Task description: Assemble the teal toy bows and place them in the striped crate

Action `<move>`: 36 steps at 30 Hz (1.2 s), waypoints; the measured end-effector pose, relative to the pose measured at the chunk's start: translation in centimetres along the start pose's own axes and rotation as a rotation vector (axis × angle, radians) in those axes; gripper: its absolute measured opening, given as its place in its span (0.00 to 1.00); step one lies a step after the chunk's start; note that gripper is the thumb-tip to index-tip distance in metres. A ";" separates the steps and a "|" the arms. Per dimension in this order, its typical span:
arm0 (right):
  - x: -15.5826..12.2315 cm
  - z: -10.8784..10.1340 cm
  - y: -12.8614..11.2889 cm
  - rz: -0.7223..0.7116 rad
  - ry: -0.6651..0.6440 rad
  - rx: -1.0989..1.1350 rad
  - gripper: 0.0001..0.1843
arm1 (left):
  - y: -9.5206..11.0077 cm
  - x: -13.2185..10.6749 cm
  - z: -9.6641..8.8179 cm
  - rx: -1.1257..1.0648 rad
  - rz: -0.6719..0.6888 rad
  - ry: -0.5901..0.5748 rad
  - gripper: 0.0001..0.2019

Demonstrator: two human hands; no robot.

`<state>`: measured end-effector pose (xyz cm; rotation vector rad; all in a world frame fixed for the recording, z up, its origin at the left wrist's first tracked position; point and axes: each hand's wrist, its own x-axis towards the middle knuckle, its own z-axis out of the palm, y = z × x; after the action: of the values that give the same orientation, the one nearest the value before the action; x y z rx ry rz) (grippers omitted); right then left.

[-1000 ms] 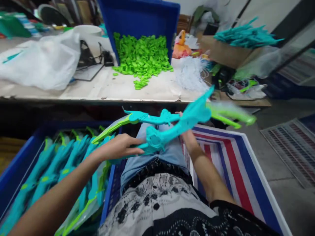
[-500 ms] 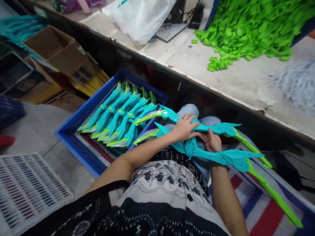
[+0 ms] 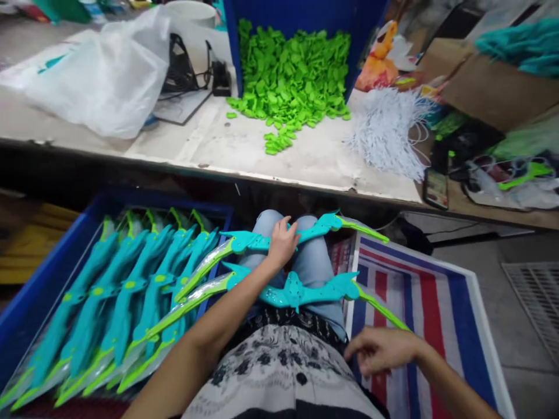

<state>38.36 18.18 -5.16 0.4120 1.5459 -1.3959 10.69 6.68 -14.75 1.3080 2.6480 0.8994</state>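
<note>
The fingers of my left hand (image 3: 283,244) are lying over the middle of the far bow (image 3: 312,231); I'm not managing to tell whether they are gripping it. My right hand (image 3: 379,351) is hanging with fingers loosely half-curled, closing on nothing I can see. The near bow (image 3: 292,293) is resting across the lap (image 3: 317,256), bodyward of the left fingers, its long axis running left to right, roughly parallel to the far bow. Its right tip is pointing toward the right hand, while the left forearm is crossing above its left part. Further out, more bows are filling the blue crate (image 3: 52,263) on the left
</note>
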 end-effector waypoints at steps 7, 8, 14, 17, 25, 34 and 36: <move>5.5 -15.6 -17.3 -0.544 1.119 -0.487 0.15 | -2.4 -1.4 -1.5 0.084 0.115 -0.257 0.44; 7.6 -18.6 -19.8 -0.577 1.242 -0.542 0.14 | -3.0 -1.6 -1.6 0.088 0.151 -0.284 0.42; 17.8 -30.4 -30.3 -0.500 1.400 -0.749 0.22 | -4.5 0.6 -1.7 0.091 0.251 -0.347 0.33; 19.2 -31.8 -31.2 -0.447 1.363 -0.849 0.19 | -4.1 2.0 -1.6 0.080 0.254 -0.387 0.33; 13.2 -27.6 -24.2 -0.293 1.487 -0.989 0.18 | -1.9 2.5 -1.1 0.069 0.140 -0.445 0.34; 9.5 -27.2 -18.5 -0.449 1.263 -1.193 0.18 | -2.8 6.2 -1.3 -0.464 -0.019 -0.645 0.36; 9.6 -27.7 -18.1 -0.520 1.240 -1.190 0.18 | -3.4 7.2 -1.3 -0.548 -0.095 -0.687 0.34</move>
<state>8.10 34.53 -6.46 0.0635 3.3007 -0.1568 3.31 9.80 -14.04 1.0775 1.7629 0.8674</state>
